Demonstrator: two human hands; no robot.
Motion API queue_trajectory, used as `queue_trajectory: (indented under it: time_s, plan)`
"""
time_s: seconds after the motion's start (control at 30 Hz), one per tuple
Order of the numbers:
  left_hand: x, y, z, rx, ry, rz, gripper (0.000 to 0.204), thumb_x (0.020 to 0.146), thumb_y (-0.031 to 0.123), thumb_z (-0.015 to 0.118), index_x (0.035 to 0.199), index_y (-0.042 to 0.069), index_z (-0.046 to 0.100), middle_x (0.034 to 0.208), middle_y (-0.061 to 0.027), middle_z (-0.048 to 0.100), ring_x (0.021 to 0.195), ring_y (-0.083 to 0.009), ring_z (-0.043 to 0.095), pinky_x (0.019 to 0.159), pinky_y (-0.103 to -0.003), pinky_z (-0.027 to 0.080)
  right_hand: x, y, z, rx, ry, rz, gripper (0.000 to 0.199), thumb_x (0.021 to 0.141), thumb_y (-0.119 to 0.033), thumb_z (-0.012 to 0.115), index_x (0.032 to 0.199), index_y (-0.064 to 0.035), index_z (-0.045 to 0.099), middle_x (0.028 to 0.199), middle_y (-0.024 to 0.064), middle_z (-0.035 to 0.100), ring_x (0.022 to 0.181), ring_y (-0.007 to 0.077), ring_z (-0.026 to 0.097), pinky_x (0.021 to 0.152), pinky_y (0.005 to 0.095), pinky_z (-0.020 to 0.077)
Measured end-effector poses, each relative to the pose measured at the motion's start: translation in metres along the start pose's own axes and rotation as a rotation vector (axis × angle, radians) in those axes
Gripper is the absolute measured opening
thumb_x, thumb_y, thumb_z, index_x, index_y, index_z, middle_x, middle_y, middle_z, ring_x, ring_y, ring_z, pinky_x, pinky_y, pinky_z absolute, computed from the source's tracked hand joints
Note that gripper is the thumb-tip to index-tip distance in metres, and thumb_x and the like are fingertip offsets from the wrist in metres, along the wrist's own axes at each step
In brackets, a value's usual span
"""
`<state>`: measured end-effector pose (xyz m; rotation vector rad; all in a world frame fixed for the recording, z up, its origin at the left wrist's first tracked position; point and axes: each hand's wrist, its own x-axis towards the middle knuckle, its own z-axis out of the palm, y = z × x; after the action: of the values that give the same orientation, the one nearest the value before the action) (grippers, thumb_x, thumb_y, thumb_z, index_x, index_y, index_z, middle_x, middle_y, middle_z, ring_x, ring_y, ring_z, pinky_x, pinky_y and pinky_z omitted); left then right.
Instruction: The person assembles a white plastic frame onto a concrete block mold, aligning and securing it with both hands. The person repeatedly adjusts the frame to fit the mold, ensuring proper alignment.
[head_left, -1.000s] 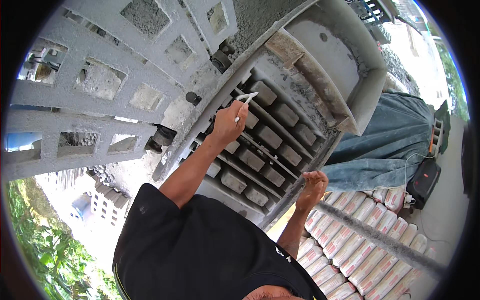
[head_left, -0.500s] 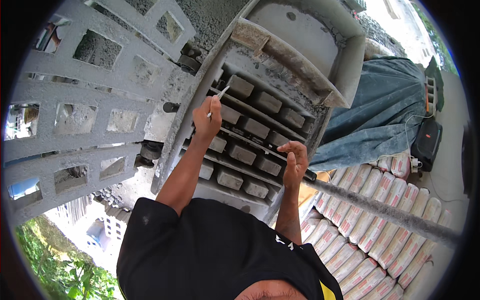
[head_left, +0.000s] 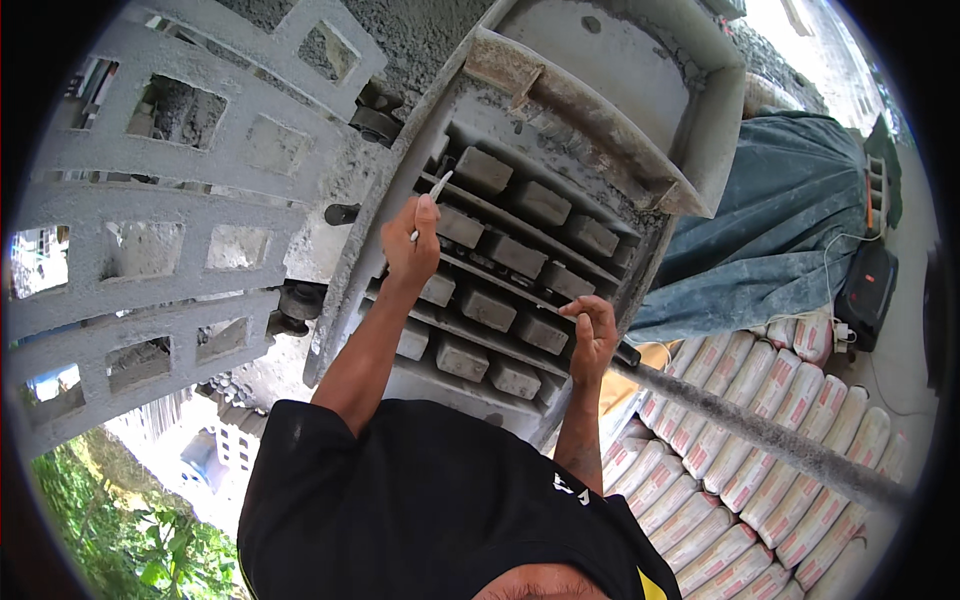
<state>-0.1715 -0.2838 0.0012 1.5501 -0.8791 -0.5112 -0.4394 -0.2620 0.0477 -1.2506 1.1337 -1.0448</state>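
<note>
A grey metal block mould point(head_left: 400, 190) holds several rows of rectangular grey concrete blocks point(head_left: 540, 205) between steel bars. My left hand point(head_left: 410, 255) is over the mould's left side, closed around a thin white stick point(head_left: 436, 190) whose tip points at the upper rows. My right hand point(head_left: 595, 335) rests on the mould's right edge, fingers curled over a dark bar point(head_left: 625, 352) there. My black shirt hides the mould's near end.
Hollow concrete blocks point(head_left: 160, 250) are stacked at the left. A blue tarp point(head_left: 780, 230) lies at the right, beside a black box point(head_left: 868, 290). Stacked cement sacks point(head_left: 760, 470) fill the lower right under a long grey pipe point(head_left: 760, 435). Green plants point(head_left: 90, 520) are at the lower left.
My right hand has come up from beside the sacks onto the mould's right edge. My left hand with the white stick has shifted left over the blocks.
</note>
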Motion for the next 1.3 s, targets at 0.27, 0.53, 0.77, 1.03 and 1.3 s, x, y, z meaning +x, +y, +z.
queue_trajectory:
  time_s: [0.27, 0.53, 0.77, 1.03, 1.3]
  plan:
    - [-0.002, 0.008, 0.002, 0.083, -0.075, -0.063, 0.036, 0.098, 0.034, 0.043, 0.078, 0.004, 0.051, 0.061, -0.0061, 0.043, 0.054, -0.0133, 0.040, 0.051, -0.031, 0.036, 0.004, 0.007, 0.005, -0.040, 0.000, 0.056, 0.017, 0.089, -0.007, 0.056, 0.105, -0.0023, 0.052, 0.090, 0.0052, 0.057, 0.085, 0.0127, 0.055, 0.079, 0.0255, 0.0433]
    - [0.011, -0.017, -0.008, 0.113, -0.108, 0.018, 0.033, 0.098, 0.030, 0.043, 0.080, 0.004, 0.052, 0.058, -0.0120, 0.044, 0.049, -0.0258, 0.043, 0.048, -0.035, 0.037, 0.002, 0.014, 0.014, -0.086, -0.050, 0.047, 0.017, 0.089, -0.007, 0.058, 0.105, -0.0021, 0.052, 0.089, 0.0047, 0.058, 0.083, 0.0127, 0.057, 0.078, 0.0251, 0.0443]
    - [0.002, 0.009, -0.011, 0.088, -0.215, 0.010, 0.031, 0.098, 0.027, 0.042, 0.081, 0.003, 0.052, 0.060, -0.0126, 0.047, 0.050, -0.0246, 0.045, 0.049, -0.035, 0.038, -0.009, 0.019, 0.003, -0.119, 0.014, 0.091, 0.020, 0.086, -0.010, 0.063, 0.102, -0.0021, 0.054, 0.088, 0.0031, 0.058, 0.083, 0.0103, 0.056, 0.078, 0.0233, 0.0439]
    - [0.004, -0.007, -0.018, 0.136, -0.188, 0.036, 0.033, 0.099, 0.028, 0.041, 0.079, 0.003, 0.052, 0.059, -0.0113, 0.045, 0.050, -0.0239, 0.044, 0.048, -0.034, 0.037, -0.014, 0.030, -0.006, -0.196, 0.044, 0.133, 0.021, 0.086, -0.012, 0.064, 0.102, -0.0027, 0.055, 0.087, 0.0024, 0.058, 0.081, 0.0094, 0.054, 0.076, 0.0229, 0.0435]
    - [0.018, 0.057, -0.023, 0.060, -0.116, 0.045, 0.033, 0.099, 0.024, 0.041, 0.080, 0.002, 0.056, 0.060, -0.0073, 0.049, 0.048, -0.0130, 0.042, 0.046, -0.029, 0.035, -0.001, 0.030, 0.002, -0.198, 0.016, 0.104, 0.020, 0.086, -0.012, 0.064, 0.100, -0.0016, 0.055, 0.087, 0.0030, 0.058, 0.080, 0.0098, 0.055, 0.076, 0.0229, 0.0437]
